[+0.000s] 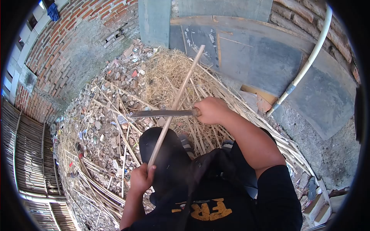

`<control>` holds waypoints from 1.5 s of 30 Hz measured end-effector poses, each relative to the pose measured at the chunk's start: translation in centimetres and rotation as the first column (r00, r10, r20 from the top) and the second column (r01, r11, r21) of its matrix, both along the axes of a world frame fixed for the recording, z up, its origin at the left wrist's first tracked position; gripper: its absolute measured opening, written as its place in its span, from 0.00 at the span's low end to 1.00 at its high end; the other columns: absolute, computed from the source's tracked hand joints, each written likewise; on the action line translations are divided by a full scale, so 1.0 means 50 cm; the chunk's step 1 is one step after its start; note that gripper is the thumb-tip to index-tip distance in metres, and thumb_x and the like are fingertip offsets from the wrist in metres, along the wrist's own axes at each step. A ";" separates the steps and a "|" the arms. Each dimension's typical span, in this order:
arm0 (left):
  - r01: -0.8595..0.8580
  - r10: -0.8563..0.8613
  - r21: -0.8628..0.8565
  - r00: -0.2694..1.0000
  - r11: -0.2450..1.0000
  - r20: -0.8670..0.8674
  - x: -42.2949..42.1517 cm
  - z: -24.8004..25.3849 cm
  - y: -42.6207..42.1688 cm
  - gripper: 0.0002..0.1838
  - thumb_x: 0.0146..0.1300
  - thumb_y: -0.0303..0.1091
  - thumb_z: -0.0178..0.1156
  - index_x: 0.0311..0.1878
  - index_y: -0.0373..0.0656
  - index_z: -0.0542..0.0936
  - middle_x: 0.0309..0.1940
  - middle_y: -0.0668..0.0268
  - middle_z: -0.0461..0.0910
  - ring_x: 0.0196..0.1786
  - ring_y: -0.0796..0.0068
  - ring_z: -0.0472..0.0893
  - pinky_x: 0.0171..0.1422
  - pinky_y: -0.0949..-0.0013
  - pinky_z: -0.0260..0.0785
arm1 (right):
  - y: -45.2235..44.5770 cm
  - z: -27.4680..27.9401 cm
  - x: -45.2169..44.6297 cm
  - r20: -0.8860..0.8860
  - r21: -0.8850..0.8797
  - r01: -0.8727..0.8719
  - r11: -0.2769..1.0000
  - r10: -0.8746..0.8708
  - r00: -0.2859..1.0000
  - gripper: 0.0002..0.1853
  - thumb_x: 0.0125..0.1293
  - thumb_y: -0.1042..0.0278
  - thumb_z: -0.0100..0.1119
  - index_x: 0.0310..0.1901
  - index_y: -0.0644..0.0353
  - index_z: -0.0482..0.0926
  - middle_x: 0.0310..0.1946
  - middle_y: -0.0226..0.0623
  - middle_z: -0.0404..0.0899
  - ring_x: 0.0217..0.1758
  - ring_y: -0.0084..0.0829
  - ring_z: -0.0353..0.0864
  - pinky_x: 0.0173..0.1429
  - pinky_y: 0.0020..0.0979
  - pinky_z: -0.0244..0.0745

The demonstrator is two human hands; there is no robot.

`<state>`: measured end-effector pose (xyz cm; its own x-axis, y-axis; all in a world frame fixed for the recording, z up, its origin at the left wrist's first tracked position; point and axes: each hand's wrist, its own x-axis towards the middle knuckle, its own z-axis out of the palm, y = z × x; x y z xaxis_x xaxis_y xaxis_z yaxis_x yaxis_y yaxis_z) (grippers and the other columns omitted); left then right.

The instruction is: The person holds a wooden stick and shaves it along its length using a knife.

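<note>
Where the strip (182, 92) slants from seven to one o'clock over the left knee (149, 141), its lower end held in the left grip (141, 178), the knife (158, 113) crosses it, pointing to nine; the right grip (212, 110), clasping the knife, is nearer that crossing. Straw (160, 77) lies toward twelve.

The ground (101, 136) is uneven and littered with rubble (125, 63), broken stone and brick chips spread thickly over the far and left parts; a small red scrap (134, 73) lies among the pieces at the far side; a loose heap of straw-coloured shavings (163, 77) covers the far middle; long pale strips (285, 148) lie along the right, running from far to near; more thin strips (125, 158) cross the rubble left of the middle; a curved bundle of strips (99, 180) lies at the near left.
</note>
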<state>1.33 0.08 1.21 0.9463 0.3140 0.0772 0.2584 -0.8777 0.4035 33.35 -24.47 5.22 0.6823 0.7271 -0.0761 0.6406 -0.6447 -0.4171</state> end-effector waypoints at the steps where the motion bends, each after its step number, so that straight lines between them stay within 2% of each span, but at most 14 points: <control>1: 0.000 0.000 0.000 1.000 1.000 -0.009 0.001 0.001 -0.003 0.25 0.75 0.47 0.65 0.26 0.41 0.72 0.16 0.49 0.76 0.22 0.39 0.80 0.27 0.45 0.69 | 0.001 0.005 -0.008 0.028 -0.013 -0.027 1.000 0.027 0.999 0.12 0.54 0.63 0.67 0.41 0.52 0.87 0.35 0.44 0.88 0.46 0.50 0.89 0.50 0.50 0.82; 3: -0.005 0.005 0.003 1.000 1.000 -0.026 0.007 0.005 -0.006 0.24 0.75 0.47 0.65 0.26 0.41 0.72 0.16 0.49 0.76 0.22 0.39 0.80 0.27 0.46 0.69 | 0.005 0.009 -0.019 0.085 -0.039 -0.084 0.996 0.087 0.993 0.13 0.53 0.63 0.67 0.41 0.53 0.86 0.36 0.45 0.88 0.45 0.52 0.88 0.50 0.52 0.82; 9: 0.012 -0.012 -0.010 0.999 1.000 -0.039 0.014 0.003 0.003 0.24 0.74 0.47 0.65 0.26 0.41 0.73 0.16 0.49 0.76 0.23 0.40 0.80 0.28 0.45 0.70 | 0.001 -0.022 0.039 -0.070 -0.056 0.017 0.998 -0.021 0.997 0.13 0.55 0.65 0.65 0.43 0.50 0.87 0.37 0.43 0.88 0.46 0.48 0.89 0.50 0.50 0.83; 13: 0.001 -0.002 -0.022 1.000 1.000 -0.029 0.009 0.007 0.005 0.24 0.74 0.46 0.66 0.26 0.41 0.72 0.16 0.50 0.76 0.22 0.41 0.80 0.28 0.46 0.70 | 0.005 -0.015 0.010 0.025 0.014 -0.006 1.000 0.006 1.000 0.11 0.54 0.65 0.66 0.40 0.53 0.87 0.35 0.44 0.88 0.46 0.50 0.89 0.50 0.51 0.82; 16: 0.005 -0.005 -0.020 1.000 1.000 -0.029 0.008 0.002 -0.001 0.24 0.74 0.46 0.66 0.25 0.42 0.72 0.16 0.50 0.76 0.22 0.42 0.80 0.28 0.47 0.70 | 0.014 -0.001 -0.018 0.108 -0.019 -0.132 0.991 0.133 0.985 0.15 0.52 0.64 0.67 0.44 0.51 0.88 0.36 0.44 0.88 0.43 0.51 0.89 0.49 0.51 0.82; 19: -0.001 0.000 -0.045 1.000 0.999 -0.017 0.015 0.006 -0.002 0.24 0.74 0.46 0.66 0.25 0.42 0.72 0.16 0.50 0.76 0.22 0.42 0.80 0.27 0.47 0.69 | 0.019 -0.005 -0.006 0.065 -0.061 -0.087 0.994 0.091 0.994 0.17 0.53 0.64 0.67 0.46 0.50 0.89 0.36 0.43 0.89 0.42 0.52 0.88 0.49 0.51 0.82; 22: -0.002 0.002 -0.046 1.000 0.999 -0.006 0.012 0.000 0.001 0.24 0.75 0.46 0.66 0.25 0.41 0.72 0.16 0.50 0.76 0.22 0.41 0.79 0.27 0.48 0.68 | -0.004 -0.030 0.062 -0.055 0.088 0.169 0.982 -0.164 0.985 0.14 0.57 0.63 0.68 0.45 0.52 0.88 0.39 0.45 0.89 0.47 0.50 0.89 0.53 0.50 0.83; 25: 0.000 0.000 -0.043 1.000 0.999 0.006 0.008 0.002 0.004 0.25 0.75 0.46 0.65 0.25 0.41 0.72 0.15 0.50 0.75 0.21 0.41 0.79 0.26 0.48 0.68 | -0.018 -0.032 0.076 -0.036 0.051 0.184 0.982 -0.182 0.983 0.15 0.57 0.62 0.68 0.47 0.51 0.89 0.40 0.46 0.89 0.47 0.50 0.89 0.53 0.50 0.83; 28: 0.001 -0.001 -0.065 1.000 0.998 0.007 0.010 -0.001 0.003 0.25 0.75 0.46 0.65 0.25 0.41 0.72 0.15 0.51 0.75 0.21 0.41 0.79 0.26 0.48 0.68 | -0.016 -0.032 0.046 0.025 0.156 0.154 0.976 -0.160 0.987 0.18 0.54 0.65 0.67 0.49 0.51 0.88 0.35 0.46 0.88 0.43 0.52 0.88 0.50 0.52 0.82; 32: -0.014 0.012 -0.081 1.000 0.997 -0.022 0.015 0.005 -0.004 0.25 0.75 0.47 0.65 0.25 0.41 0.72 0.15 0.51 0.75 0.21 0.42 0.79 0.27 0.48 0.68 | 0.001 0.021 -0.013 0.121 -0.058 -0.088 0.994 0.094 0.988 0.10 0.58 0.63 0.67 0.42 0.52 0.86 0.35 0.45 0.88 0.45 0.50 0.89 0.51 0.51 0.83; 35: -0.007 0.006 -0.088 1.000 0.996 -0.012 0.016 0.001 0.002 0.25 0.75 0.47 0.65 0.25 0.41 0.72 0.15 0.51 0.74 0.20 0.42 0.78 0.27 0.48 0.68 | 0.011 0.008 -0.016 0.124 -0.021 -0.139 0.990 0.140 0.982 0.12 0.55 0.65 0.68 0.41 0.53 0.87 0.33 0.47 0.88 0.39 0.53 0.88 0.47 0.52 0.82; 38: -0.016 0.016 -0.080 1.000 0.997 -0.011 0.003 -0.009 0.010 0.25 0.74 0.47 0.66 0.25 0.41 0.72 0.15 0.51 0.74 0.20 0.43 0.78 0.26 0.49 0.68 | 0.004 -0.058 0.073 -0.107 0.120 0.137 0.983 -0.124 0.986 0.12 0.57 0.62 0.69 0.43 0.55 0.87 0.34 0.48 0.88 0.41 0.52 0.88 0.48 0.50 0.81; 41: -0.028 0.026 -0.108 0.999 0.994 -0.018 0.008 0.001 0.008 0.25 0.74 0.46 0.66 0.25 0.41 0.72 0.15 0.51 0.74 0.20 0.43 0.78 0.26 0.49 0.68 | -0.012 -0.092 0.110 -0.088 0.166 0.210 0.963 -0.198 0.976 0.15 0.59 0.59 0.70 0.46 0.56 0.88 0.35 0.48 0.87 0.42 0.52 0.88 0.49 0.48 0.81; 45: -0.037 0.034 -0.127 0.999 0.991 -0.025 0.008 -0.004 0.011 0.25 0.74 0.46 0.67 0.24 0.41 0.72 0.15 0.51 0.74 0.20 0.44 0.78 0.26 0.50 0.67 | -0.006 -0.058 0.066 -0.134 0.179 0.180 0.967 -0.157 0.978 0.12 0.59 0.63 0.66 0.44 0.52 0.87 0.37 0.42 0.89 0.43 0.49 0.89 0.51 0.49 0.83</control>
<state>1.73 0.62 1.02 0.9353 0.3535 0.0133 0.2988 -0.8095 0.5053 36.63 -24.76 2.30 0.7904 0.6115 -0.0355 0.4686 -0.6410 -0.6079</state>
